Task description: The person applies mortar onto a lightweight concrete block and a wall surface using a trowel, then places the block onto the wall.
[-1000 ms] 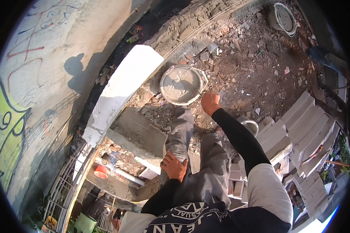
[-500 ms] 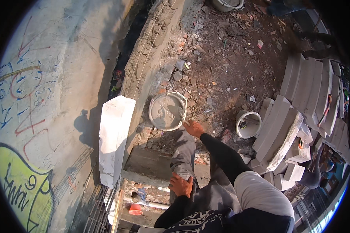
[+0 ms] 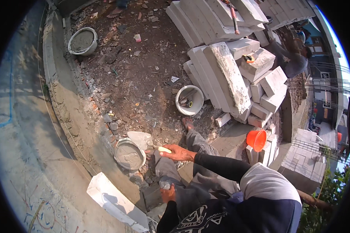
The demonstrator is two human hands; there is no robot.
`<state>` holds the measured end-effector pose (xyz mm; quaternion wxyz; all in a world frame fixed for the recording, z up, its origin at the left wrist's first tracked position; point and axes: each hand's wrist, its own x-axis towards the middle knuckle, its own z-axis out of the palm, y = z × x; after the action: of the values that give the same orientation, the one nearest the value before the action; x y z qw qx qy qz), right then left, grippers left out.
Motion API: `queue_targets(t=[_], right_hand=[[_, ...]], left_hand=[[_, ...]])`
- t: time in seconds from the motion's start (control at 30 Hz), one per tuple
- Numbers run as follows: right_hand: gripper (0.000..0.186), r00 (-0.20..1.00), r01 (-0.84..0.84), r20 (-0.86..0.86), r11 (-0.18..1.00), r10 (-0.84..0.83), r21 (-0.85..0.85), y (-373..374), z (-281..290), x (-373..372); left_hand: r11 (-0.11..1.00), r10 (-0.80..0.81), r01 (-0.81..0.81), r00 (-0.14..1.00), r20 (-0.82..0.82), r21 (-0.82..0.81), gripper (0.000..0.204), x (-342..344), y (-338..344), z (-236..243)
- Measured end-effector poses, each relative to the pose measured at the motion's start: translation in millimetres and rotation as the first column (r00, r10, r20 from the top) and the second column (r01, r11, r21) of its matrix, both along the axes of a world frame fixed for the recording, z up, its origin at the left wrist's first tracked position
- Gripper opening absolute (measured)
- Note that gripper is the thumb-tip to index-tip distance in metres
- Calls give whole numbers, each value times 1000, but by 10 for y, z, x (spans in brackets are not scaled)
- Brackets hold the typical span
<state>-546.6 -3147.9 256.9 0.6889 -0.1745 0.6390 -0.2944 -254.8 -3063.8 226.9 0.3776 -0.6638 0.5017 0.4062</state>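
My right hand (image 3: 178,152) is closed round the pale yellow handle of a trowel (image 3: 140,139). The trowel's broad, mortar-smeared blade sits at the far edge of a bucket (image 3: 143,158) with wet grey mortar (image 3: 128,155) in it. My left hand (image 3: 168,193) rests on my bent left knee, its fingers laid over the trouser cloth and partly hard to make out. Left of my knees, a long white block (image 3: 114,202) stands on the low wall, close to a stretched string.
A mortared wall strip (image 3: 72,112) curves along the left. Ahead are a tool-holding bucket (image 3: 178,104) and another mortar bucket (image 3: 90,50). Stacked pale blocks (image 3: 210,73) rise at the right, near an orange bucket (image 3: 256,139). A person (image 3: 293,58) bends behind them; another's foot (image 3: 116,13) shows at the top.
My view has swung to the right. The right hand, earlier at the mortar bucket's rim, now shows the trowel lifted beside the bucket. My left hand stays at the knee.
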Motion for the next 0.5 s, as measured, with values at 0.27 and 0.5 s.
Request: queue_targets(t=[0.27, 0.5], right_hand=[[27, 908, 344, -175, 916, -380, -205, 1024, 815, -1095], [29, 759, 555, -274, 807, -590, -201, 1889, 1331, -1841]], left_hand=[[999, -16, 22, 988, -152, 36, 101, 18, -384, 53], [980, 195, -180, 952, -237, 83, 56, -215, -672, 375]])
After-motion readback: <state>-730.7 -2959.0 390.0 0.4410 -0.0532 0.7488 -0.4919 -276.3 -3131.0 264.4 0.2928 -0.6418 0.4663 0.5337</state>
